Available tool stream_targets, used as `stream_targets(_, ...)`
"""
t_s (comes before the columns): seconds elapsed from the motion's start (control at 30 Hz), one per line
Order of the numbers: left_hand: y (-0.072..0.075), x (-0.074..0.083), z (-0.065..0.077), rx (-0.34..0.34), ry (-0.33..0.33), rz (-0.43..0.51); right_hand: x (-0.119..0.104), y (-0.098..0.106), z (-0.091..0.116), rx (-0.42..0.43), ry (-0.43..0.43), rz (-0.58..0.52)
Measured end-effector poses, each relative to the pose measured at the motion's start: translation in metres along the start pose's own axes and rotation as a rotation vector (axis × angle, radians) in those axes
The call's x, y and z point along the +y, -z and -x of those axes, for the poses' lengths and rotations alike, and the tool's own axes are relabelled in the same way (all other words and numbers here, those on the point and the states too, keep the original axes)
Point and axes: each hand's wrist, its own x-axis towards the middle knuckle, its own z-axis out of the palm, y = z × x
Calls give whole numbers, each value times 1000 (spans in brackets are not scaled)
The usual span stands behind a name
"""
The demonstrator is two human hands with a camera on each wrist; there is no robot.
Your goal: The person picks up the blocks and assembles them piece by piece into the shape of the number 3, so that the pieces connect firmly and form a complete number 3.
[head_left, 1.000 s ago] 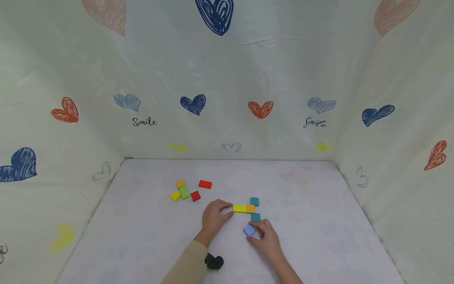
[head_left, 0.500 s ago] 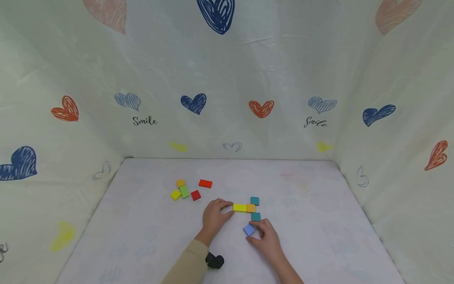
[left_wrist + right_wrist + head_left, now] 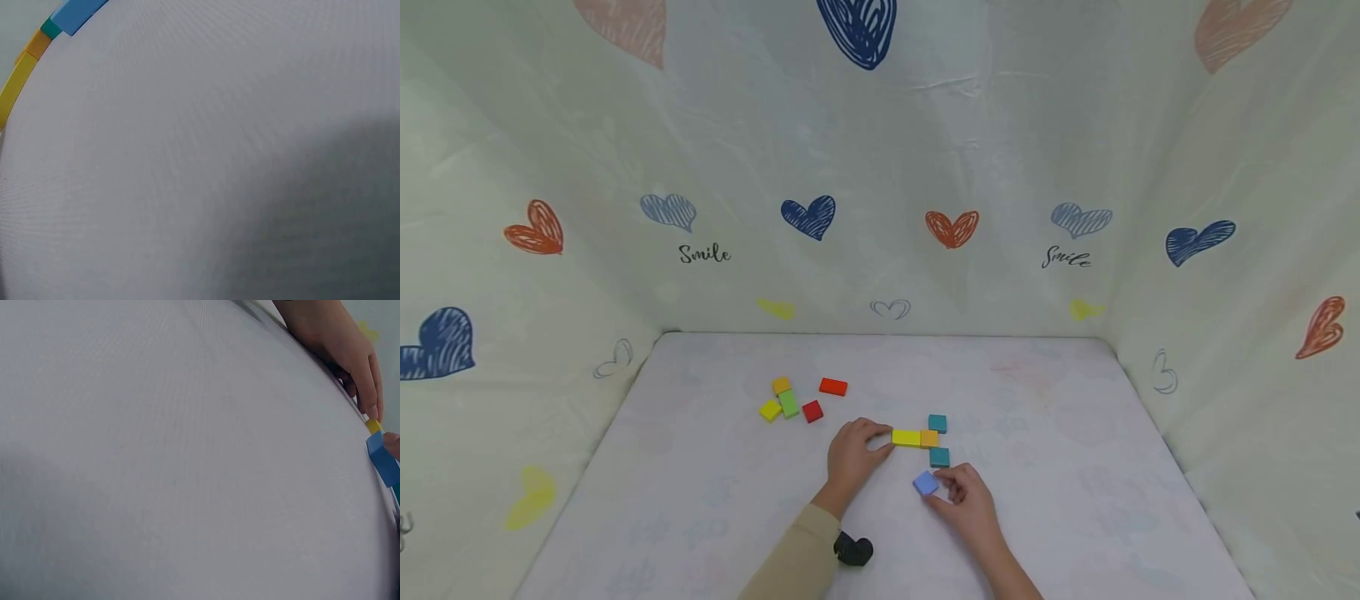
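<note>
In the head view, my left hand holds the left end of a yellow block between thumb and forefinger. An orange block abuts the yellow one's right end. One teal block lies behind the orange block, another teal block in front of it. My right hand pinches a blue block, turned cornerwise, just nearer than the front teal block. The right wrist view shows a thumb on the blue block; most of that hand is out of frame.
Further left on the white table lie a loose orange block, a green block, a yellow cube, a red cube and a longer red block. A black object sits by the left wrist. A heart-printed curtain surrounds the table.
The right hand's fingertips have shifted slightly to the right along the blue block. The left hand and the other blocks stay in place.
</note>
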Motion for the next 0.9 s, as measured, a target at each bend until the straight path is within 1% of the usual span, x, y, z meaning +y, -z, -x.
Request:
stream_targets(0.2, -1, 0, 0, -2, 0, -4, 1, -1, 0, 26, 5, 36)
stream_targets(0.37, -1, 0, -1, 1, 4, -5, 2, -2, -1, 46, 10, 42)
stream_targets(0.53, -1, 1, -1, 0, 10, -1, 1, -2, -1, 53, -11, 34)
stream_targets(0.67, 0, 2, -1, 0, 15, 3, -1, -2, -1, 53, -47, 28)
stream_targets(0.77, 0, 2, 0, 1, 17, 7, -2, -2, -1, 61, -53, 22)
stream_targets(0.9, 0, 3, 0, 3, 15, 6, -2, -2, 0, 77, -34, 19)
